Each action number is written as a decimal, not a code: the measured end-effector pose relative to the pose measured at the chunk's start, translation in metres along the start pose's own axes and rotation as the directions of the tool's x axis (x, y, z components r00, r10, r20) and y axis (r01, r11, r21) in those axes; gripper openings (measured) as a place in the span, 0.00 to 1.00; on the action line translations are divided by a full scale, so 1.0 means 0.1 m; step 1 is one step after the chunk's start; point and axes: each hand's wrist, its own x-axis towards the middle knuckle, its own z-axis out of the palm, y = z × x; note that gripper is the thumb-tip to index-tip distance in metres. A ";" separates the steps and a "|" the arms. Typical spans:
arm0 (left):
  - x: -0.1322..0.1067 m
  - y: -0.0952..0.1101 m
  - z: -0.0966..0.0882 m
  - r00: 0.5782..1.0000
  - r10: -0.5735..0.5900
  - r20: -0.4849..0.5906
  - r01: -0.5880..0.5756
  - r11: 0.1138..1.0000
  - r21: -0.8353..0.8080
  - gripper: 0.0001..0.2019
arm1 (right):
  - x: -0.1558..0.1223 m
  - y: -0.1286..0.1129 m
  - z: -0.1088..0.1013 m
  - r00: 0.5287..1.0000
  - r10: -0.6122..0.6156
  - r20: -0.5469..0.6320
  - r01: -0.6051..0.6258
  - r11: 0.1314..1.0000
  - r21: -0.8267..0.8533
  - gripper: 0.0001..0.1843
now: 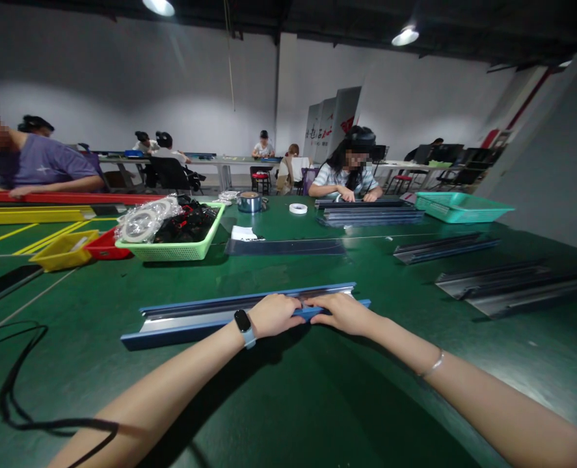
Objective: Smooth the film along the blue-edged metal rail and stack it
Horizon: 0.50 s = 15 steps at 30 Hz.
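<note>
A long blue channel-shaped profile (181, 324) with a pale, shiny inner face lies slantwise on the green table. Near its right end, my left hand (278, 314) grips the near side, thumb on the outside and fingers over the edge into the channel. Close beside it, my right hand (341, 313) holds the same stretch of edge, its thumb also in front. The two hands nearly meet at the fingertips. Whatever lies under the fingers inside the channel is hidden. A smartwatch (242, 321) is on my left wrist and a thin bracelet on my right.
Beyond the profile lies a dark flat strip (288, 247). A green basket (171, 252) with bagged rolls and black parts stands left, near yellow (66, 252) and red bins. Dark profiles (522, 289) lie right. A co-worker (349, 166) sits opposite. A black cable (12, 396) crosses the left foreground.
</note>
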 end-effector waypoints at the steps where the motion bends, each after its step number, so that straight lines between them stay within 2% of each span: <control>1: -0.01 -0.01 0.00 1.000 0.001 0.000 -0.001 1.000 0.003 0.14 | 0.00 0.00 -0.01 1.000 -0.002 0.005 0.002 1.000 -0.001 0.22; 10: -0.15 -0.09 -0.06 1.000 -0.019 0.022 0.017 0.998 0.056 0.13 | 0.07 -0.07 -0.18 0.991 0.014 0.135 -0.005 0.998 -0.062 0.17; 15: -0.15 -0.07 -0.05 1.000 -0.017 0.015 0.016 0.998 0.064 0.12 | 0.16 -0.19 -0.15 0.994 0.025 0.111 -0.016 0.997 -0.075 0.16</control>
